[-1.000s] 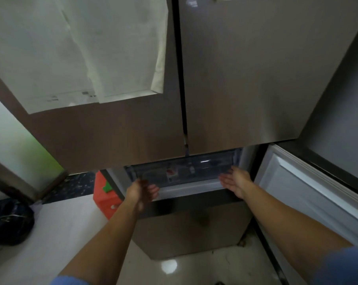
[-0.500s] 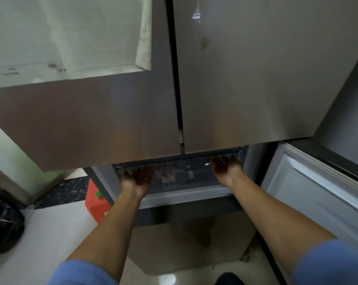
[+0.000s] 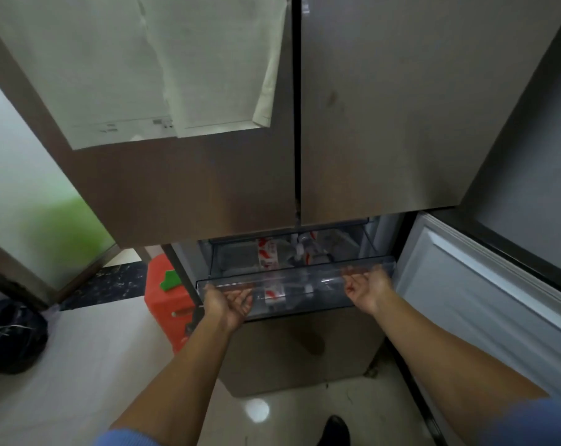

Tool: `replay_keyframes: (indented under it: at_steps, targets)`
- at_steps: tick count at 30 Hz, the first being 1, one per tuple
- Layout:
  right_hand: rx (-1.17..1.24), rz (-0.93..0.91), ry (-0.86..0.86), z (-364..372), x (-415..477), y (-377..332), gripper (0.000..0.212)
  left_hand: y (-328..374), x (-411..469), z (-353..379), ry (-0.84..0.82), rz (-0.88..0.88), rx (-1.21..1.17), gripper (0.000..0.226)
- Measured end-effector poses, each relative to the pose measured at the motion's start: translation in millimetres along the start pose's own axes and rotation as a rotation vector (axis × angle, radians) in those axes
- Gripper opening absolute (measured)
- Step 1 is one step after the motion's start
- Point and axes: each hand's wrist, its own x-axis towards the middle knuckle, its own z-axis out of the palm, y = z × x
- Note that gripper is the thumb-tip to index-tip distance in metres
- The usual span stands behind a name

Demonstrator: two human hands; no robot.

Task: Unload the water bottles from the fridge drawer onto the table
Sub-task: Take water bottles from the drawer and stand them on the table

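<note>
Looking down from the head camera, both palms faced up: the left hand and right hand each hooked curled fingers under the clear front of the fridge drawer. It had slid out further than half a second before. Red-labelled water bottles lay inside, now within reach, none lifted yet.

The person wears a blue top. Its left sleeve and right sleeve are plain, soft blue. Past the sleeves the arms are bare down to the left hand and right hand. One dark shoe shows too.
</note>
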Motion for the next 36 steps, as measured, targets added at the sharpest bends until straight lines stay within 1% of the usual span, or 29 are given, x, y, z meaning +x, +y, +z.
replay_keyframes:
  at_steps: [4,11,14,16,20,23,24,26,28,29,31,33,36]
  targets:
    - [-0.012,0.000,0.016,-21,-21,13,0.042,-14,-26,-16,0.012,-0.010,0.013,0.080]
    - [-0.012,0.020,0.033,-52,-62,30,0.035,-37,-60,-40,0.110,-0.015,0.090,0.077]
    - [-0.012,0.036,0.039,-69,-73,32,0.034,-52,-74,-46,0.139,-0.025,0.080,0.069]
    - [-0.022,0.053,0.027,-78,-78,30,0.033,-59,-83,-48,0.128,-0.037,0.071,0.066]
    - [-0.061,0.072,-0.029,-87,-80,26,0.034,-58,-93,-49,0.094,-0.026,0.008,0.053]
    - [-0.190,0.075,-0.024,-96,-82,21,0.040,-60,-99,-49,0.093,-0.014,0.008,0.050]
    - [-0.298,0.081,-0.030,-101,-84,19,0.046,-62,-101,-49,0.086,-0.008,0.044,0.049]
    - [-0.645,0.077,-0.071,-106,-88,15,0.057,-63,-105,-49,0.084,-0.001,0.186,0.046]
    - [-0.950,0.023,-0.144,-96,-95,11,0.056,-63,-108,-51,0.115,0.014,0.454,0.038]
    - [-1.028,-0.027,-0.178,-84,-97,10,0.052,-61,-110,-54,0.132,0.034,0.605,0.034]
    - [-1.068,-0.139,-0.201,-54,-95,10,0.043,-55,-111,-59,0.135,0.061,0.870,0.033]
    - [-1.077,-0.230,-0.188,-23,-84,11,0.035,-46,-111,-63,0.083,0.064,1.065,0.035]
    - [-1.108,-0.270,-0.139,16,-59,16,0.027,-23,-110,-64,-0.007,0.100,1.213,0.030]
